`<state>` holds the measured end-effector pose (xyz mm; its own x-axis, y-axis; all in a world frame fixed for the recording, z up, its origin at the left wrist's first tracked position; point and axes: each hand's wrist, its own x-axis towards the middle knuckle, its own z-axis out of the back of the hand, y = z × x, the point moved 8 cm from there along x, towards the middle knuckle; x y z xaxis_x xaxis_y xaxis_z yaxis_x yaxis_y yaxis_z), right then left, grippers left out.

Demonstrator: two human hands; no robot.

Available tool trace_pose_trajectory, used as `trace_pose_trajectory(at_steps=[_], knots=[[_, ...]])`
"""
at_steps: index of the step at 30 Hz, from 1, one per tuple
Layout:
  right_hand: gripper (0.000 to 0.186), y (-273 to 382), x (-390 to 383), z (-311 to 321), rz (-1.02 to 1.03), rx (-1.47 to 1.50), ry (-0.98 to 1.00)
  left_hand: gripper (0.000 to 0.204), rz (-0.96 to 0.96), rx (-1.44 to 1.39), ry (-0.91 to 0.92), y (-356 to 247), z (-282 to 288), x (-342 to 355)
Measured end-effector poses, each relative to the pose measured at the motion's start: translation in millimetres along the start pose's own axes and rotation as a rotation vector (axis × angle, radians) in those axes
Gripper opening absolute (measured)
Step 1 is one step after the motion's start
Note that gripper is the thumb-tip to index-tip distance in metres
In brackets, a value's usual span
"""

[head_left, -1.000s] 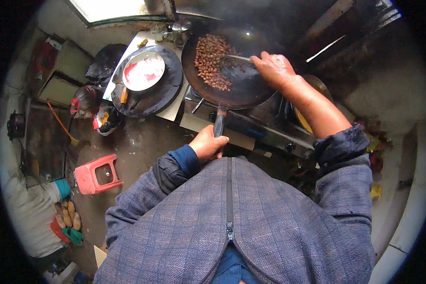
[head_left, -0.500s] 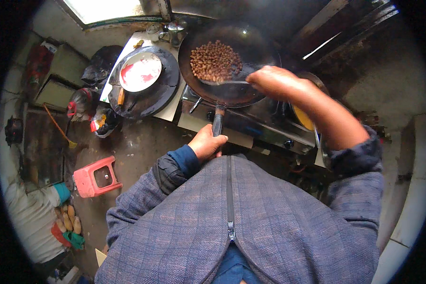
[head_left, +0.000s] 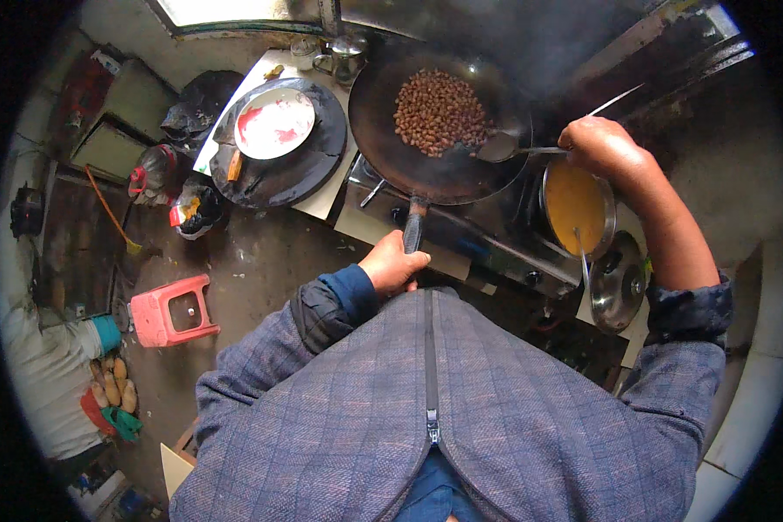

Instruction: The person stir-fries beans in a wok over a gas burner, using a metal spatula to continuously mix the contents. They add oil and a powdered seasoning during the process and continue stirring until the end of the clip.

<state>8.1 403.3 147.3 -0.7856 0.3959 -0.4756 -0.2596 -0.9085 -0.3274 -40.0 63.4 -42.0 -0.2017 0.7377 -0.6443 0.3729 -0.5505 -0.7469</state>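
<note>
A dark wok [head_left: 378,113] sits on the gas stove [head_left: 478,235], with a heap of brown peanuts [head_left: 439,111] on its far middle part. My left hand [head_left: 393,263] is wrapped round the wok's black handle [head_left: 414,228]. In my closed right hand [head_left: 602,146] is a metal ladle [head_left: 498,147], its bowl inside the wok just right of the peanuts. The ladle's shaft passes through the fist and pokes out beyond it.
Right of the wok stands a pot of yellow liquid [head_left: 574,204] with a spoon handle rising from it, beside a pot lid [head_left: 619,283]. At left, a round black board [head_left: 317,165] bears a white bowl [head_left: 275,122] and a wooden-handled knife [head_left: 235,165]. A red stool [head_left: 152,317] stands on the floor.
My right hand has drawn the ladle rightward, away from the peanuts' near edge, uncovering the pot of yellow liquid. The left hand keeps its hold on the handle. The whole view has shifted slightly.
</note>
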Motion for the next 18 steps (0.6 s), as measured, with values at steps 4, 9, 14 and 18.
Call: trace_pose_trajectory(at_steps=[4,9,14,18], knots=[[0.021,26.1,45.5,-27.7,-0.016,0.069,-0.172,0.025,-0.010,-0.036,-0.010,4.7,-0.1,2.1],[0.040,64.8,83.3,-45.1,0.053,0.142,-0.596,0.023,0.006,-0.059,-0.012,10.1,0.7,5.5],[0.034,58.8,37.5,-2.3,0.219,-0.012,-0.531,0.025,-0.022,-0.077,0.009,4.8,-1.1,3.1],[0.011,34.5,-5.9,22.8,0.192,0.039,-0.152,0.026,-0.039,-0.111,0.029,1.5,-2.2,1.4]])
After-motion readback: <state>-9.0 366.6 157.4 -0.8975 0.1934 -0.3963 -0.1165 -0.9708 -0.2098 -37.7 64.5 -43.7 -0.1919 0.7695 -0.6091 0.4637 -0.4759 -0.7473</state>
